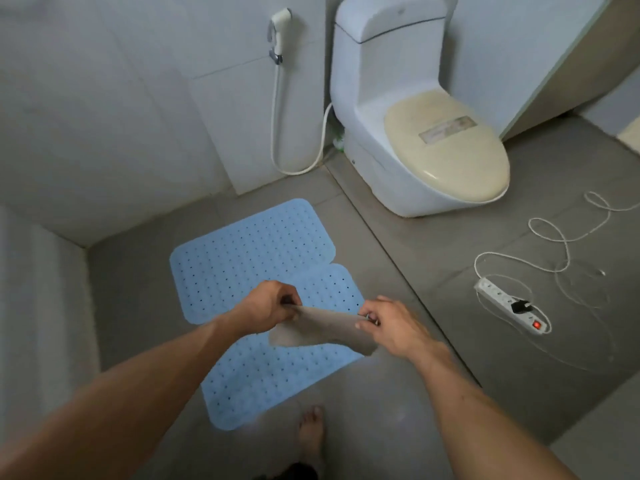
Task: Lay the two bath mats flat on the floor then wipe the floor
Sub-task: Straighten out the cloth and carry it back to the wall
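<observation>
Two light-blue perforated rubber bath mats lie flat on the grey tiled floor (433,244), set end to end and touching: the far bath mat (252,244) sits near the corner of the white tiled walls, the near bath mat (277,372) reaches toward the person's bare foot (311,431).

Above the near mat both hands stretch a beige-grey wiping cloth (322,329) between them. The left hand (266,308) pinches one end of the cloth with curled fingers; the right hand (391,323) pinches the other end between thumb and fingertips. The cloth hangs in the air, clear of the floor.

A white ceramic toilet (388,98) stands against the far wall, its cream lid (446,150) closed. A rectangular label (448,129) is stuck on the lid; its writing is too blurred to read. A white hand bidet sprayer (281,26) hangs on the wall just left of the toilet, with its hose looping down.

On the floor to the right lies a white power strip (509,303) with a lit red switch and a black plug in one socket, its white cable (554,244) coiled loosely nearby.
</observation>
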Tool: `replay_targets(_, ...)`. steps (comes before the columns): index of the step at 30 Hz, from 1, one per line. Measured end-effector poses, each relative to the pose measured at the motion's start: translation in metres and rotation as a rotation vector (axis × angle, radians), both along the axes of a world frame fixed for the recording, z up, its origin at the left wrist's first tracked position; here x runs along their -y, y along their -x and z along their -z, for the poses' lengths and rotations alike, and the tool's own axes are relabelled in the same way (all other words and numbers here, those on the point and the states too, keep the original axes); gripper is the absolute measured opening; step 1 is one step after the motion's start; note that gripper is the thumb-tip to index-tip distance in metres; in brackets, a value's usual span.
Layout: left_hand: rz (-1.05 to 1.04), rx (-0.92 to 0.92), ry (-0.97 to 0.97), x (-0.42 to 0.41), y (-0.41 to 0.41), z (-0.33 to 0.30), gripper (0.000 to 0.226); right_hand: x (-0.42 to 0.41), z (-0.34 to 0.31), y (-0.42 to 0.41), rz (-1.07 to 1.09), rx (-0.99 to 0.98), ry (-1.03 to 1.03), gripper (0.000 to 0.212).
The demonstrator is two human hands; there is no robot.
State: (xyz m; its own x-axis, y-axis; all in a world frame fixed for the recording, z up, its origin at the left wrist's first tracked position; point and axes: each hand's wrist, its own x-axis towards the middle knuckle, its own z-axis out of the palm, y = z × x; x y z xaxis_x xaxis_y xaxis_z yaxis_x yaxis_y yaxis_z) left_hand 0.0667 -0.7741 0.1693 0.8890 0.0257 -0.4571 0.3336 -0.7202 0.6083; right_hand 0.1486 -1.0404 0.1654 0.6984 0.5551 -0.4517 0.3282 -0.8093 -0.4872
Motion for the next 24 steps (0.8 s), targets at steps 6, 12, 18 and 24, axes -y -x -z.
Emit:
replay_targets(6, -0.271, -0.020, 0.039, -0.002, -0.070, -0.072, 0.012, -0.027, -0.094, -0.090, 0.041, 0.014, 0.032, 0.007)
replay_targets(12, -0.322, 0.071, -0.004, -0.012, -0.143, -0.163, 0.013, -0.048, -0.188, -0.179, 0.021, 0.054, 0.008, 0.008)
replay_targets(18, -0.405, 0.137, -0.063, -0.024, -0.177, -0.238, 0.016, -0.076, -0.247, -0.242, -0.108, 0.040, -0.013, 0.008)
replay_targets(24, -0.688, 0.199, -0.123, -0.012, -0.160, -0.295, 0.012, -0.119, -0.305, -0.277, -0.350, -0.012, -0.101, 0.005)
